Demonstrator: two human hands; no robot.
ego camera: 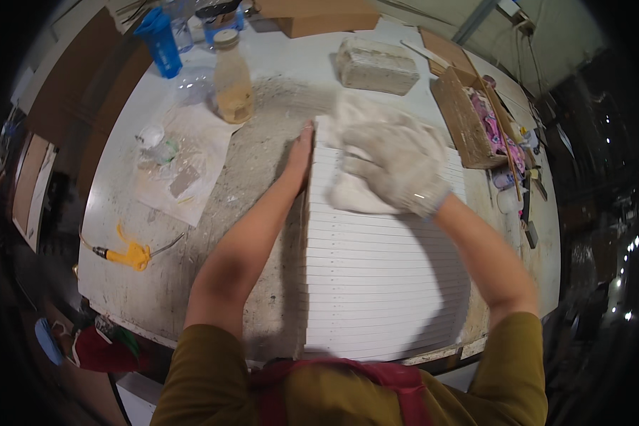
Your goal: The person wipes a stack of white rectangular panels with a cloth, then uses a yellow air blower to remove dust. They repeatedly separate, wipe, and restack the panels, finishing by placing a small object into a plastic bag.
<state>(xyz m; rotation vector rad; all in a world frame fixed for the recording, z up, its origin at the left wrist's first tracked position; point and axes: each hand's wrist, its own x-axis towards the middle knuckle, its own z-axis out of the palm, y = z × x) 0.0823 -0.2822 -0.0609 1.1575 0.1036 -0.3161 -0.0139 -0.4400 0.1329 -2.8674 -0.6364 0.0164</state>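
Note:
White slats (373,287) lie side by side in a tall row on the worktable, their seams running crosswise. Along the row's left edge my bare left hand (301,152) presses near the far end; most of its fingers are hidden. My right hand (399,165), in a pale knitted work glove, is closed over a whitish cloth (359,194) on the upper part of the slats. The hand and cloth are blurred, and they cover part of the slats beneath.
A yellow air blow gun (130,256) and a stained paper sheet (205,186) lie left. Beyond stand a plastic bottle (233,85), a blue jug (162,45) and a wrapped block (378,66). At right is a cardboard box (460,120) with pink cloth (482,117).

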